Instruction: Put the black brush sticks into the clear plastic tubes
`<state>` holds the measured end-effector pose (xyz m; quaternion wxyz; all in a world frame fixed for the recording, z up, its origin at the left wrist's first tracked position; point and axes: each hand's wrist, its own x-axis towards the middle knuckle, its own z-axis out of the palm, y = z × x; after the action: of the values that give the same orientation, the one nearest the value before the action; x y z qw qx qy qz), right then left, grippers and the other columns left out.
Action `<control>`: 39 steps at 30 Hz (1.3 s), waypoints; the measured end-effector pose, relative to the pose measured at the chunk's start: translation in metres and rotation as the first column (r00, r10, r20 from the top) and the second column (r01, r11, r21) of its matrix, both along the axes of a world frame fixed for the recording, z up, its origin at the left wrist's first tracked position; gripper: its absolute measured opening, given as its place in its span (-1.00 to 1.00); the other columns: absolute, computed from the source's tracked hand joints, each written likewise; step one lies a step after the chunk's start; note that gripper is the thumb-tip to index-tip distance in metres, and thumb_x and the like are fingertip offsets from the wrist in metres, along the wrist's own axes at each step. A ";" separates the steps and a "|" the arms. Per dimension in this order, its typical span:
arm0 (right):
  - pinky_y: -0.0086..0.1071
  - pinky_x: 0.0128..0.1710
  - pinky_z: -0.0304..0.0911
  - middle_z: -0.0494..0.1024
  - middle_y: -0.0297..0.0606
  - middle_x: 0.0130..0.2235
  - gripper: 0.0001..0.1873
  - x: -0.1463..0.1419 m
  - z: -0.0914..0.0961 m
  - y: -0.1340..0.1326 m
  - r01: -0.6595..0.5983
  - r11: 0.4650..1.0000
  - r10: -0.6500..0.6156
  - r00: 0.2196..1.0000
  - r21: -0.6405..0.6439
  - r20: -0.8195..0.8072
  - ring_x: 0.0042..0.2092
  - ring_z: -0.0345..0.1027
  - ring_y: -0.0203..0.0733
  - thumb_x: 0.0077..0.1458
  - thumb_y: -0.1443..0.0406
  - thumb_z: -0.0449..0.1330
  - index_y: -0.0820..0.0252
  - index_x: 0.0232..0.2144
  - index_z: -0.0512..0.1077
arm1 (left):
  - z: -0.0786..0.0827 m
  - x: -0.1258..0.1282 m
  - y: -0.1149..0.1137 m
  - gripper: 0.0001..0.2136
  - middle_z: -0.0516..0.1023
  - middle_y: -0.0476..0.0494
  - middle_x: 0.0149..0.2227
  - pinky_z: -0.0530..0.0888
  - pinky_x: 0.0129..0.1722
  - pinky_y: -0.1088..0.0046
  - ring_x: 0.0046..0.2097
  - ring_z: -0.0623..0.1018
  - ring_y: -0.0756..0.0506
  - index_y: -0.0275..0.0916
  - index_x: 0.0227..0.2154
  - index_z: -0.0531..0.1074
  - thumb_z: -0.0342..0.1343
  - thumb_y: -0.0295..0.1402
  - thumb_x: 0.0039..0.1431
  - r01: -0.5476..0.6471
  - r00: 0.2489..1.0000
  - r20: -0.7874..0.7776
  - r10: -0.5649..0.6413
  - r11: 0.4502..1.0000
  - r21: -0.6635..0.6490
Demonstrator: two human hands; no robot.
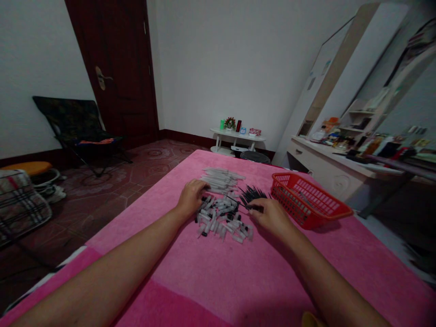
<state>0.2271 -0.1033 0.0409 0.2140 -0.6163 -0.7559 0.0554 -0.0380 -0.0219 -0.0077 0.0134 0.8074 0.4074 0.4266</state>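
Observation:
My left hand (192,197) is curled at the left side of a bundle of whitish pen barrels (223,178); what its fingers hold, if anything, is hidden. Below the barrels lies a loose heap of pen caps (223,218), clear with some black parts. My right hand (270,215) is closed in a pinch at the heap's right side. From its fingertips a thin dark pen refill (235,200) seems to reach left toward the barrels. Just beyond this hand is a pile of black pointed pen parts (252,194).
A red plastic basket (308,206) stands right of my right hand on the pink table cover (204,281). Farther off are a low white shelf (235,134), a dressing table (327,156) crowded with bottles, a folding chair (78,122) and a door (116,59).

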 end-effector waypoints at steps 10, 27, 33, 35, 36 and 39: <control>-0.39 -0.20 0.24 0.60 -0.26 -0.20 -0.72 0.003 0.016 -0.007 0.047 0.997 -0.060 0.978 0.068 0.201 -0.16 0.44 -0.14 0.01 0.29 0.12 0.03 -0.23 0.57 | 0.008 0.003 -0.009 -0.78 0.51 -0.13 -0.27 0.34 -0.17 0.29 -0.15 0.42 -0.15 -0.22 -0.31 0.43 0.02 -0.60 0.00 0.047 0.992 -0.113 -0.046 0.999 0.003; -0.40 -0.22 0.18 0.53 -0.21 -0.27 -0.78 -0.014 0.016 -0.011 -0.068 0.989 0.048 0.987 0.133 0.151 -0.22 0.37 -0.18 0.05 0.38 0.12 0.14 -0.29 0.54 | 0.007 0.010 -0.013 -0.64 0.50 -0.17 -0.24 0.36 -0.15 0.29 -0.14 0.41 -0.15 -0.17 -0.17 0.49 0.00 -0.62 -0.02 0.162 0.970 -0.190 -0.150 0.986 0.048; -0.40 -0.21 0.21 0.46 -0.19 -0.20 -0.70 -0.026 0.001 -0.008 -0.064 0.950 0.117 0.980 0.304 -0.161 -0.24 0.32 -0.22 0.02 0.39 0.14 0.25 -0.14 0.42 | 0.004 0.013 -0.011 -0.74 0.52 -0.15 -0.25 0.39 -0.13 0.32 -0.14 0.45 -0.12 -0.21 -0.24 0.49 -0.02 -0.57 0.07 0.164 0.985 0.052 -0.164 0.986 0.010; -0.40 -0.21 0.21 0.45 -0.20 -0.23 -0.78 -0.028 -0.003 -0.008 -0.070 0.957 0.117 0.981 0.281 -0.153 -0.24 0.32 -0.22 0.03 0.40 0.12 0.23 -0.22 0.45 | 0.000 0.011 -0.006 -0.75 0.53 -0.14 -0.25 0.40 -0.11 0.32 -0.13 0.46 -0.10 -0.24 -0.27 0.48 -0.02 -0.57 0.06 0.112 0.975 0.196 -0.106 0.994 -0.019; -0.40 -0.21 0.20 0.45 -0.22 -0.24 -0.80 -0.027 -0.006 -0.008 -0.088 0.966 0.120 0.985 0.242 -0.121 -0.24 0.32 -0.22 0.03 0.41 0.12 0.20 -0.27 0.48 | -0.002 0.010 -0.003 -0.76 0.54 -0.13 -0.25 0.41 -0.12 0.33 -0.14 0.47 -0.10 -0.24 -0.27 0.48 -0.02 -0.58 0.06 0.090 0.964 0.256 -0.076 0.995 -0.041; -0.42 -0.22 0.19 0.46 -0.26 -0.26 -0.78 -0.024 -0.016 -0.006 -0.134 0.986 0.136 0.991 0.095 -0.012 -0.22 0.34 -0.23 -0.01 0.45 0.14 0.12 -0.34 0.53 | -0.007 0.008 0.002 -0.78 0.54 -0.13 -0.26 0.44 -0.16 0.36 -0.18 0.50 -0.08 -0.26 -0.29 0.48 -0.01 -0.56 0.05 0.067 0.935 0.353 -0.031 0.994 -0.090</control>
<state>0.2033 -0.1088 0.0245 0.2453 -0.5523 -0.7957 0.0398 -0.0300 -0.0196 -0.0144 0.1372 0.7265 0.3994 0.5422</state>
